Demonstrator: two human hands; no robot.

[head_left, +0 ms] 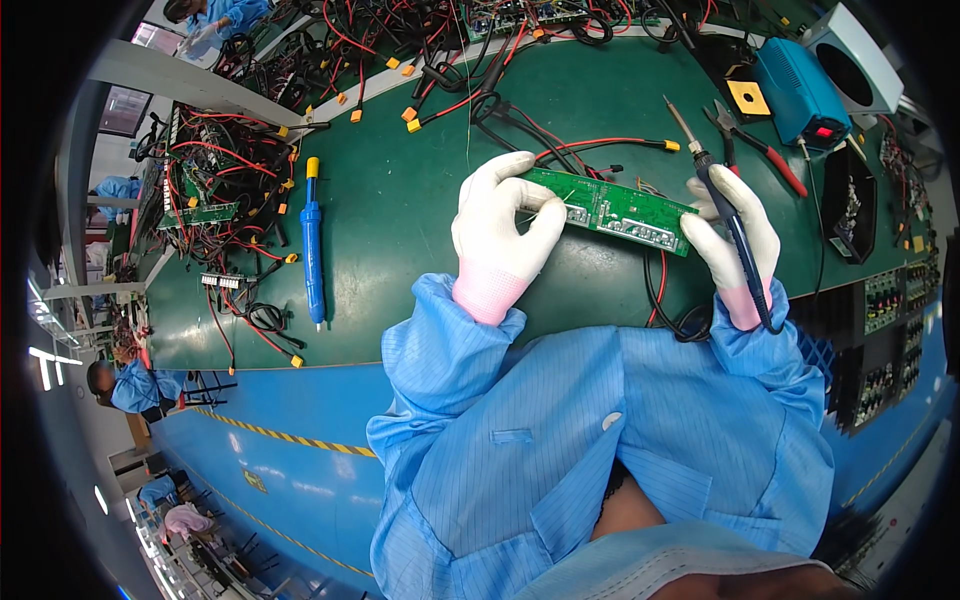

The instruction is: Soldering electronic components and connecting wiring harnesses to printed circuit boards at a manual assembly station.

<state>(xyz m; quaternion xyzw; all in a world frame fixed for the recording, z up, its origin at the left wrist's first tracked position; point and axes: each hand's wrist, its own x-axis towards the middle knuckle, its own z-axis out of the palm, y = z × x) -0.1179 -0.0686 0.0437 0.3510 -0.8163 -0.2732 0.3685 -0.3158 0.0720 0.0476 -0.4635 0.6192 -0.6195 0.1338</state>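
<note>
A long green circuit board is held up over the green bench, its face with silvery solder areas toward me. My left hand, in a white glove with a pink cuff, pinches the board's left end between thumb and fingers. At the opposite end, my right hand, gloved alike, steadies the board with its thumb. The same hand grips a soldering iron, whose bare tip points up and away from the board. Red and black wires with a yellow connector lie behind the board.
A blue solder sucker lies left on the bench. Pliers, a yellow sponge holder, a teal soldering station and a black tray stand right. Wired boards crowd the left; more cables line the back.
</note>
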